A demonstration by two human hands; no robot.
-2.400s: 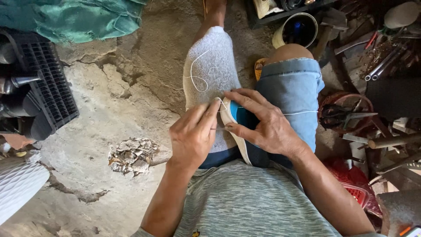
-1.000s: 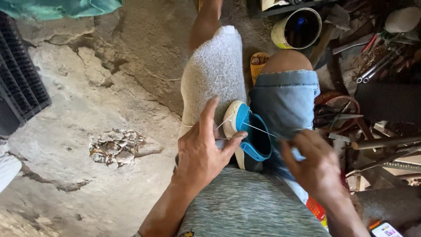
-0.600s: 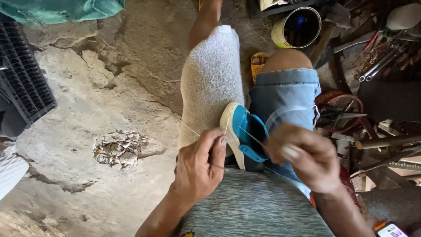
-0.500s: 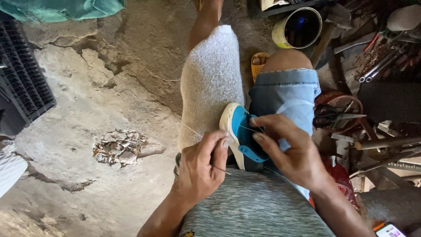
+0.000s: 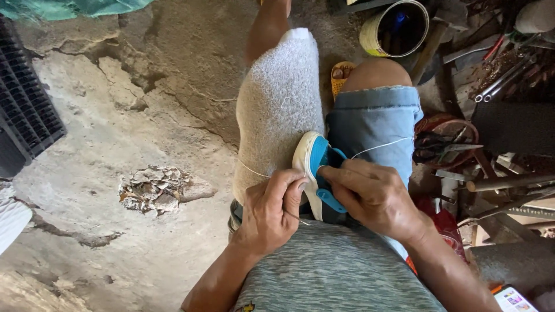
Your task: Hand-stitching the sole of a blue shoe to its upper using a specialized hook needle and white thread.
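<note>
Your left hand [image 5: 270, 209] grips the white sole edge of the small blue-and-white rubber sandal [image 5: 313, 171], its fingers curled tight together against the sandal's left rim. Your right hand [image 5: 373, 196] sits on the sandal's other side, fingers pressed close and bent over the blue strap; whether the fingertips pinch a needle there you cannot tell, as they hide what lies under them.

The sandal stands on its edge between your two thighs, wedged just above your lap, sole turned left. A thin white thread [image 5: 381, 145] runs from the sandal's strap up and right across your light blue denim shorts leg [image 5: 376, 124], and another length of it shows to the sandal's left, over the edge of the white terry towel [image 5: 280, 110] draped over your left thigh, touching the sandal's sole.

Beyond the sandal, past your right knee, stands a yellow-rimmed metal can [image 5: 396, 28]. Right of the sandal lies a clutter of metal tools and rods [image 5: 491, 75]. Well left of the sandal, a pile of pale crumbled scraps [image 5: 156, 188] rests on the cracked concrete floor [image 5: 115, 115], and a black plastic crate [image 5: 26, 115] sits farther left still.
</note>
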